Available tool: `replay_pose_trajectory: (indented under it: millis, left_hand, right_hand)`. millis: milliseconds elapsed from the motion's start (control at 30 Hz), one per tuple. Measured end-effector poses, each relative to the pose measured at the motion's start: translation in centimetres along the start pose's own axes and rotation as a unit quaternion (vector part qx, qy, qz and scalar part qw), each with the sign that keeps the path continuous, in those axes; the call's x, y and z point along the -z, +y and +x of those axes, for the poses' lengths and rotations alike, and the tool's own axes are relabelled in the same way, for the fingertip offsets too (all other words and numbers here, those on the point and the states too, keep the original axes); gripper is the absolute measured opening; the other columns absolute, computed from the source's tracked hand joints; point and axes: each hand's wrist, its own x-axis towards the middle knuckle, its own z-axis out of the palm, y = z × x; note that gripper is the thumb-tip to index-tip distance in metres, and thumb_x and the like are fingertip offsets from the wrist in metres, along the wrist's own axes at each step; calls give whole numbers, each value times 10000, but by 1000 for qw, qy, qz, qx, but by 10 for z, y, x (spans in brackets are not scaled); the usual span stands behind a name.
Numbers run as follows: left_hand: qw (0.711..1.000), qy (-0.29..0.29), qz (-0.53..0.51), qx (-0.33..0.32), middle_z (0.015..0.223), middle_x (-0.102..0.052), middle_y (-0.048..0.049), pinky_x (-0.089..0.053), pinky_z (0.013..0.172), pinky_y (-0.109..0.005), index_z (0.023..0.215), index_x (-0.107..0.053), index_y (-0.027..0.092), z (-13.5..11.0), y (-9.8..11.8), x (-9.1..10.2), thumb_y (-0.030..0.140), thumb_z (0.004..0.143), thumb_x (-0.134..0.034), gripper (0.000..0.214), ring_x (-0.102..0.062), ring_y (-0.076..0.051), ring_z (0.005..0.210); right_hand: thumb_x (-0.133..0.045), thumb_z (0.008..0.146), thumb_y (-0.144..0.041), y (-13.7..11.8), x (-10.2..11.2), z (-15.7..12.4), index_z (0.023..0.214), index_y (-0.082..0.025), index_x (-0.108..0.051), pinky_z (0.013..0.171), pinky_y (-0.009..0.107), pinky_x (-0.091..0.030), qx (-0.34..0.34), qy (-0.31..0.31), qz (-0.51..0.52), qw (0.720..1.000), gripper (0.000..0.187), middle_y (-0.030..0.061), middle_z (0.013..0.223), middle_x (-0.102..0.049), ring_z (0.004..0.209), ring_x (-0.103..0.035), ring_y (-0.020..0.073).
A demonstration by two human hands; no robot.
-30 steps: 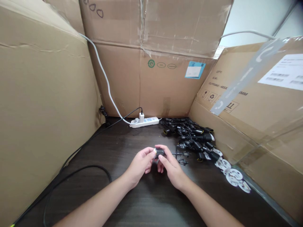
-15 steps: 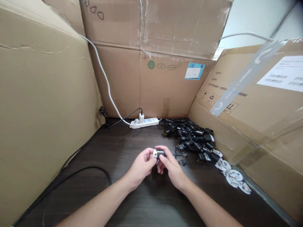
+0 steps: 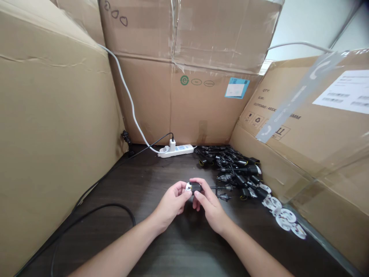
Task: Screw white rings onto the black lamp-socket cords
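Note:
Between my hands, above the dark table, is a black cylindrical housing with a white round disc at its left end. My left hand pinches the disc between thumb and fingers. The housing is gripped by my right hand, thumb in front and fingers behind it. Some yellow shows where disc and housing meet. Black leads with connectors stick out to the right, past my right hand. Whether the disc is seated or only held against the end, I cannot tell.
A pile of black housings with cables lies at the back right. Several white discs lie along the right-hand box. A white power strip with a plug sits at the back. Cardboard boxes wall three sides; a black cable curves at left.
The disc and housing have tilted slightly in my fingers, and the connectors at the right have shifted a little. Both hands keep their hold.

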Motion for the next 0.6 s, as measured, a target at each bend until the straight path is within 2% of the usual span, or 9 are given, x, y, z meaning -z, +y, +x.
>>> replay_pose_trajectory:
  millis: [133,233,367,600]
  left_hand:
    - [1000,1,0,10,553,-440,93,-200,391,-176,904,-539,162,1,-2,1,563,768,-689,450,-264,-29,405]
    - [999,-1,-33,24,535,-392,106,-208,403,-170,894,-523,170,0,-1,2,498,788,-678,379,-252,-31,416]
    - [995,-1,-84,48,565,-402,97,-219,404,-169,890,-516,176,-1,-2,4,402,763,-680,307,-273,-33,426]
    - [996,31,-69,40,584,-411,86,-233,389,-169,792,-476,186,3,-8,5,545,784,-666,407,-282,-29,420]
  right_hand:
    - [-483,974,-453,0,0,0,1300,-219,-506,599,293,-458,-9,-4,-6,1000,402,-20,680,-561,632,-554,171]
    - [-485,980,-440,1,-1,0,1314,-224,-501,606,289,-459,-11,-14,-12,1000,398,-16,701,-565,649,-557,168]
    - [-479,987,-428,1,-2,0,1325,-225,-493,615,287,-462,-14,-18,-16,1000,394,-12,722,-570,668,-560,167]
    - [-481,989,-393,0,-2,-1,1334,-234,-494,624,272,-466,-4,-27,-29,999,380,-3,794,-583,690,-561,152]
